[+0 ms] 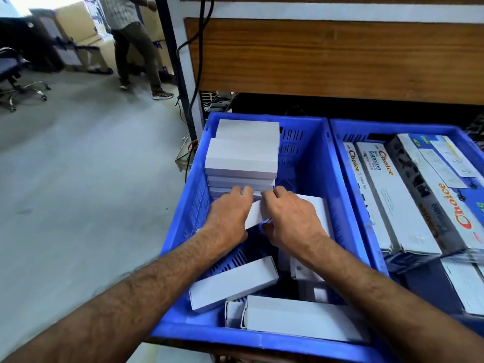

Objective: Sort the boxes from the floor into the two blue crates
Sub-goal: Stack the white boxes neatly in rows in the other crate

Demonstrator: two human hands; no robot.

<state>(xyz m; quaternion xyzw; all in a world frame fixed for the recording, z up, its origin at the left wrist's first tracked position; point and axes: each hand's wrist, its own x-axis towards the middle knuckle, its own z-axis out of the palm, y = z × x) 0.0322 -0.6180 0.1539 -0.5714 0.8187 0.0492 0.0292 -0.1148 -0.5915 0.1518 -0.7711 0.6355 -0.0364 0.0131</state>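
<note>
Two blue crates stand side by side: the left crate (309, 142) and the right crate (348, 179). A stack of plain white boxes (242, 158) fills the left crate's far-left corner. Both my hands reach into this crate and grip one white box (255, 213) between them, just in front of the stack. My left hand (229, 216) holds its left end, my right hand (290, 217) its right end. More white boxes (233, 282) lie loose near the crate's front wall. The right crate holds long printed "Choice" boxes (398, 200).
A wooden-panelled shelf unit (327, 56) rises behind the crates, with black cables (201, 35) hanging by its post. Grey floor (78, 179) spreads to the left. A person (133, 45) walks at the back left near cardboard cartons; an office chair (15, 74) stands far left.
</note>
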